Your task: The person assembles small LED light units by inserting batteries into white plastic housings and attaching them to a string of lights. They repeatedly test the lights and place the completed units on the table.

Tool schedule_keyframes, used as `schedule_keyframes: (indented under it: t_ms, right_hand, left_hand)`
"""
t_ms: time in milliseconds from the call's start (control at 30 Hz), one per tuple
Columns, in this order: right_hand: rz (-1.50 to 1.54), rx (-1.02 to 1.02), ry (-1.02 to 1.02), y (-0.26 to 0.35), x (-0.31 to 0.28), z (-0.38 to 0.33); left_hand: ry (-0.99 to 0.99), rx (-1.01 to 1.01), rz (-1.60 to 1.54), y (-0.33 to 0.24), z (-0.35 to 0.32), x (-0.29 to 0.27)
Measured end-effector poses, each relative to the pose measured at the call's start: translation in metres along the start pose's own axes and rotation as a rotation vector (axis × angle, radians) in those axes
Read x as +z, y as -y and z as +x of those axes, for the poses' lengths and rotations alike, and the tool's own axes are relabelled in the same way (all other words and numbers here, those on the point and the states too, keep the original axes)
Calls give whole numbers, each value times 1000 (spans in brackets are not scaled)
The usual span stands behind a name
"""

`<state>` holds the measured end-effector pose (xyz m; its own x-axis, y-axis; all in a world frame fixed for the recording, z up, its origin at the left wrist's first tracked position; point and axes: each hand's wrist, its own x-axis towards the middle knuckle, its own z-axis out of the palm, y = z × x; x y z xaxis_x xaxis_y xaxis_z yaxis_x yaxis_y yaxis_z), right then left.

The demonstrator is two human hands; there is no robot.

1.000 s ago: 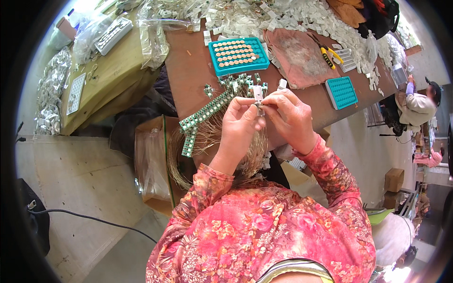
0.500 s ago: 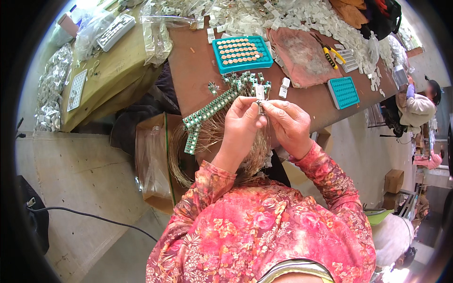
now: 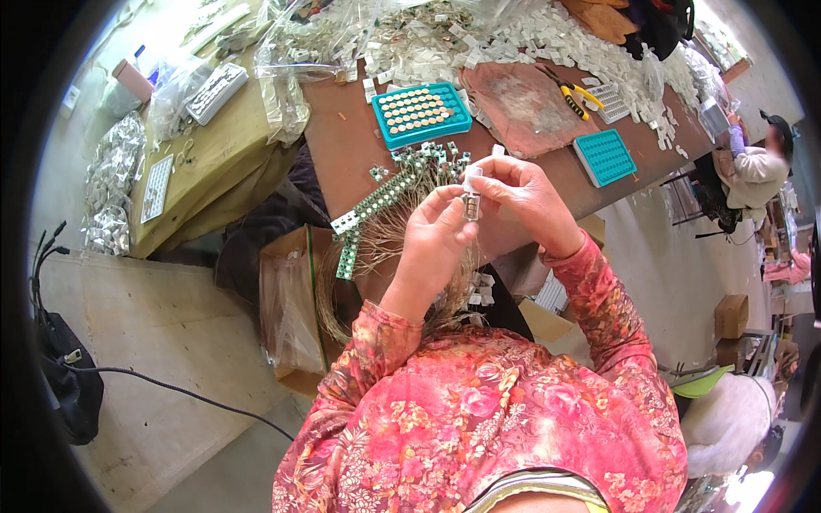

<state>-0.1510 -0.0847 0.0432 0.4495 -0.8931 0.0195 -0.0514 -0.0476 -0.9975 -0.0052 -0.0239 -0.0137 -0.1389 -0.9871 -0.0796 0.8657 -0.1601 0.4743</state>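
a: what's she holding?

b: small white part (image 3: pixel 471 182), blocky, with a darker metallic bit at its lower end. both hands on it, raised just above the near edge of the brown table (image 3: pixel 342 150).

a: grip?

b: left hand (image 3: pixel 434 238) has thumb and fingers pressed together on the lower darker end. right hand (image 3: pixel 523 197) pinches the white upper end from the other side. fingertips of both hands nearly touch. part is too small to see more detail.

a: orientation?

b: long axis runs roughly up-down in the view, white end pointing away from her toward the table, darker end toward her. slight tilt maybe, can't say for sure.

a: what's around it?

b: just beyond the hands, a strip of small green-and-white components (image 3: pixel 368 209) lies diagonally on the table, thin tan leads fanning off its near side. loose ones of the same kind are scattered near its far end. further back a teal tray (image 3: pixel 421 113) filled with rows of tan round pieces. a second teal tray (image 3: pixel 604 156) to the right, well apart. yellow-handled pliers (image 3: pixel 575 90) beside a reddish mat (image 3: pixel 522 107). heap of white bits and clear bags (image 3: pixel 410 34) along the far edge. open cardboard box (image 3: pixel 291 299) below the table on her left.
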Motion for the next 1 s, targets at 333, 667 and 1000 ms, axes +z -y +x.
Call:
schedule_keyframes:
  t_ms: [333, 667, 1000]
  right_hand:
    - [-650, -760, -122, -9, 15, -15]
    - [-828, -936, -40, -18, 0, -6]
    - [-837, -1024, -150, -19, -1, -14]
  left_hand:
    - [178, -73, -274, -10, -3, 4]
    - [-16, -120, -153, 1, -5, 5]
    - [19, -200, -277, 1, -11, 15]
